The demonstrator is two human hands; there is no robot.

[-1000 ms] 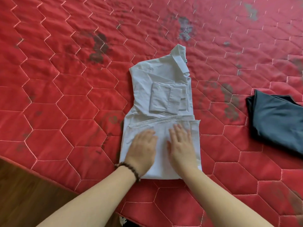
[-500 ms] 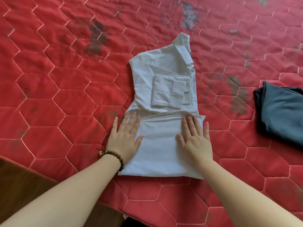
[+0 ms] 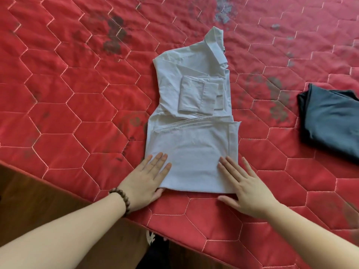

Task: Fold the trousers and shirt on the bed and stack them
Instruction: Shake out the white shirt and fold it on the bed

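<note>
Item: pale grey-white cotton shirt (image 3: 191, 133), partly folded. It lies flat near the middle of the red quilted bed cover (image 3: 77, 113), which carries hexagonal stitching and dark stains. The collar points away from the person. A folded sleeve lies across the chest. The lower hem portion is doubled up over the body, forming a smooth rectangular panel at the near end.

Item: dark slate-grey trousers (image 3: 332, 121), folded, at the right edge of view, well apart from the shirt.

Left hand (image 3: 147, 181): flat, fingers straight and slightly spread, resting on the near left corner of the shirt panel, thumb at its near edge. It grips nothing. A brown wooden bead bracelet (image 3: 120, 199) circles the wrist.

Right hand (image 3: 246, 189): flat, fingers straight and fanned, lying across the near right corner of the panel and partly on the cover. It holds nothing.

Also present: brown wooden floor (image 3: 29, 195) beyond the near bed edge.
</note>
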